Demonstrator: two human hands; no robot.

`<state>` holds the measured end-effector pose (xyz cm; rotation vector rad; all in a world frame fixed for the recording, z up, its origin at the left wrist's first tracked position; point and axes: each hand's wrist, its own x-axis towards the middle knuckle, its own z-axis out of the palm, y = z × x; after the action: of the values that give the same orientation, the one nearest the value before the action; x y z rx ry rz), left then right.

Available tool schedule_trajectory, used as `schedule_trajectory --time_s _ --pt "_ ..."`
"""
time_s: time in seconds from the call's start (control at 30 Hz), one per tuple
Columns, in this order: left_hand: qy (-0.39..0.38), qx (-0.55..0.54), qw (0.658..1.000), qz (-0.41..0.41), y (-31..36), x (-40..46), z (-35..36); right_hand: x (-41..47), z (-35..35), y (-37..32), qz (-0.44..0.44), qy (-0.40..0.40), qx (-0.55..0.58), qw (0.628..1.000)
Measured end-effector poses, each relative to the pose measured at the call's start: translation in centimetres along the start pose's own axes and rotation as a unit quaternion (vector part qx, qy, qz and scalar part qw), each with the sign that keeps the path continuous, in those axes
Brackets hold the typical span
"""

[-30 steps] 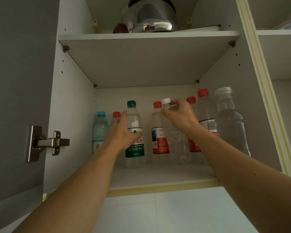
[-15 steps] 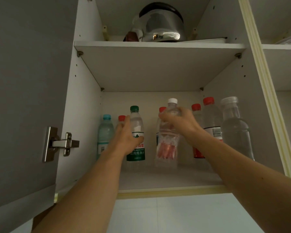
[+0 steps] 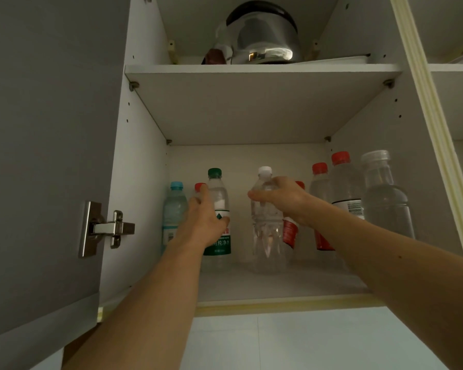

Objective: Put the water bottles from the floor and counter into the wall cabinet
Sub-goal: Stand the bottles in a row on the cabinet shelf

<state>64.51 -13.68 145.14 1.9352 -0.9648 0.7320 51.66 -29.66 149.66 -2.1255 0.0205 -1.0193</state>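
- We look up into an open wall cabinet (image 3: 142,182) with white inner walls; its grey door (image 3: 46,156) stands swung out at the left, carried on a metal hinge (image 3: 106,228).
- The lower shelf (image 3: 251,287) has a pale yellow front edge, and white wall tile shows beneath it.
- On the upper shelf (image 3: 262,69) a shiny steel kettle (image 3: 265,41) sits, with a small dark brown thing just left of it that we cannot make out.
- Our left hand (image 3: 205,217) wraps around the green-cap bottle (image 3: 218,209), which stands upright on the lower shelf; it is clear with a green and white label.
- Our right hand (image 3: 284,198) grips the white-cap bottle (image 3: 266,225) by its neck and shoulder; this bottle is clear, ribbed, without a label, its base on or just above the shelf, we cannot tell which.
- A blue-cap bottle (image 3: 174,209) and a red cap (image 3: 200,187) show behind the left hand.
- A red-label bottle (image 3: 290,233) stands partly hidden behind the right hand.
- Further right stand two red-cap bottles (image 3: 341,182) and, nearest the right wall, a large clear bottle (image 3: 382,198) with a clear cap.
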Motion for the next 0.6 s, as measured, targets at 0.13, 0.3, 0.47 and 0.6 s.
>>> schedule_trajectory --time_s 0.13,0.3,0.47,0.6 --pt "-0.003 0.007 1.000 -0.001 0.0 0.0 0.0 0.7 0.1 0.7 0.006 0.016 0.010 1.000" --pt "-0.012 -0.016 1.000 -0.001 0.2 0.0 -0.2 1.7 1.6 1.1 -0.005 0.016 -0.030 0.999" --pt "-0.012 -0.030 0.999 -0.001 0.1 0.0 -0.2 2.0 1.9 2.0 0.016 0.036 -0.006 0.999" --pt "-0.016 -0.051 0.998 -0.015 0.3 0.2 -0.3 1.7 2.1 1.9 -0.007 0.029 0.027 0.999"
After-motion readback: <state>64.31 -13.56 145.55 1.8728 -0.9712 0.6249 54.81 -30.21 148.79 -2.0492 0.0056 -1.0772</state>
